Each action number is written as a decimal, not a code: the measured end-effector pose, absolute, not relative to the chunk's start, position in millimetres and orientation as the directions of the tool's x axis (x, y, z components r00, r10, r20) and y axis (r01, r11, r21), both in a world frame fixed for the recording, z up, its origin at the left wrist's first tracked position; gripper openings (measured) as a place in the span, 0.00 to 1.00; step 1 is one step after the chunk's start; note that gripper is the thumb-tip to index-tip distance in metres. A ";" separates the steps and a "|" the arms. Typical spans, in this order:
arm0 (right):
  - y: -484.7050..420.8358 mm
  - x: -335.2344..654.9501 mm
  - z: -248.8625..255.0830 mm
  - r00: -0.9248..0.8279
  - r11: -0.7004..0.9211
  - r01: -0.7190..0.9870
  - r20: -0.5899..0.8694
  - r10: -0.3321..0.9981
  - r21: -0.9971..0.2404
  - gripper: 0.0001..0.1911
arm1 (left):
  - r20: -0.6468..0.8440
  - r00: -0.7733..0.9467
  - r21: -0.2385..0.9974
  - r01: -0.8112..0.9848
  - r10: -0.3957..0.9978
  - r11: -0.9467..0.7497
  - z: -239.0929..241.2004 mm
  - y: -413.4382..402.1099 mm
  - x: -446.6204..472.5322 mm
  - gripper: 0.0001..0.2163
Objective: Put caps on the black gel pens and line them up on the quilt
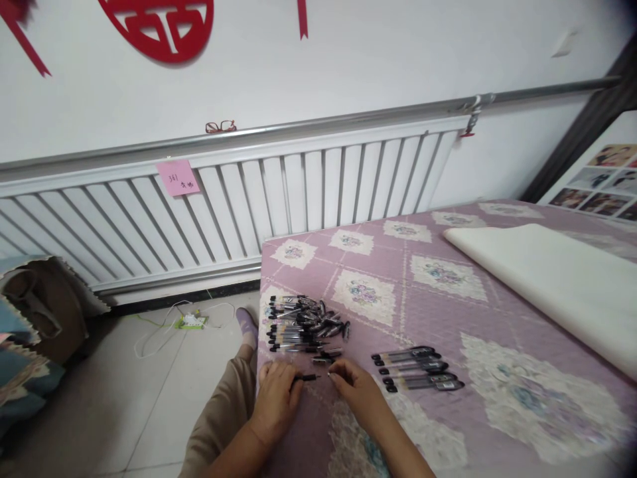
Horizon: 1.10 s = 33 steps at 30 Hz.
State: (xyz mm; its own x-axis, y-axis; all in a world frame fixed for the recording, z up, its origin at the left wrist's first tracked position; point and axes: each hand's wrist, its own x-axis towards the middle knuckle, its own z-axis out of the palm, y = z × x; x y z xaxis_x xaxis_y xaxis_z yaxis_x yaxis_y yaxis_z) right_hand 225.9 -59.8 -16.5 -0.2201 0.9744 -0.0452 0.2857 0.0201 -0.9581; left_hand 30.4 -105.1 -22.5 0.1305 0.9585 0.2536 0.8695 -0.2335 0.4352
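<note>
My left hand [277,393] is closed around a pen [307,378], whose dark grip and bare tip point right. Just across from that tip is my right hand [352,385], thumb and forefinger pinched together; whatever they hold is too small to make out. Beyond both hands lies a heap of pens [293,330] with clear barrels and black ends, and loose black caps [328,322] cluster at its right side. A dark cap [324,359] rests close to my right fingertips. Several capped pens [418,368] lie side by side to the right of my right hand.
A purple patterned cloth [318,269] covers the surface under the pens. A folded cream sheet [542,272] lies at the right. Behind stands a white radiator [308,186] with a pink note [178,177]. A power strip [192,321] with cables is on the floor.
</note>
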 end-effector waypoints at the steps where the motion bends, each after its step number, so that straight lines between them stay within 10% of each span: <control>1: -59.7 225.8 -16.3 -0.227 0.022 0.295 -0.048 0.973 -0.955 0.09 | 0.254 0.137 0.435 0.868 0.957 -0.239 -22.5 -105.1 30.2 0.08; 33: -59.3 216.0 -21.9 -0.438 0.279 0.440 0.067 0.897 -0.854 0.06 | 0.273 0.216 0.426 0.847 0.937 -0.319 -27.8 -103.7 27.3 0.07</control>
State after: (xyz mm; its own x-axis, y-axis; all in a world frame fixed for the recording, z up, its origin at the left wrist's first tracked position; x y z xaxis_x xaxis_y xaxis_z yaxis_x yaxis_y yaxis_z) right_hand 216.0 -59.3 -21.9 -0.4375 0.8967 0.0670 0.4401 0.2785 -0.8537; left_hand 27.3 -103.7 -27.8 0.2160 0.9374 0.2733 0.8467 -0.3192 0.4257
